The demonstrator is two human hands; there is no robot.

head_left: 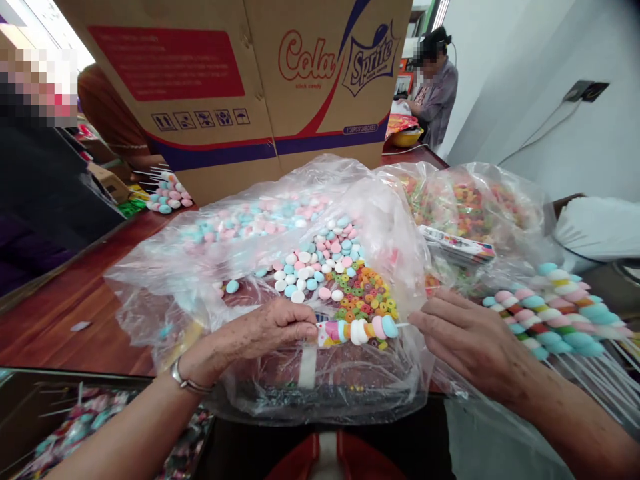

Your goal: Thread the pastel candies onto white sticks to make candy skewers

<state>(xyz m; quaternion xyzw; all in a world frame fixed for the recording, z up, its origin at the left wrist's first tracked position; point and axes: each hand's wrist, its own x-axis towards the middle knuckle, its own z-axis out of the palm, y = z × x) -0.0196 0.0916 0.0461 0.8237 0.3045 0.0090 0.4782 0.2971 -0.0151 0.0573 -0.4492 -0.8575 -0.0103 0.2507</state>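
Note:
A candy skewer point(359, 331) lies level between my two hands, threaded with blue, white, pink and orange sweets. My left hand point(283, 323) pinches its left end, where a small printed paper piece point(330, 333) sits against the sweets. At the other end, the fingers of my right hand point(465, 340) are closed on the bare white stick. Just behind the skewer, round pink, white and blue candies point(305, 270) and ring-shaped gummies point(367, 293) are heaped on an open clear plastic bag point(400, 387).
Finished-looking skewers point(560, 310) are piled at right. Behind stands a large cardboard box point(220, 80). A bag of gummies point(465, 200) and a small printed box point(457, 243) lie at back right. Wrapped candy fills a box point(95, 427) below left. Another person point(440, 93) works behind.

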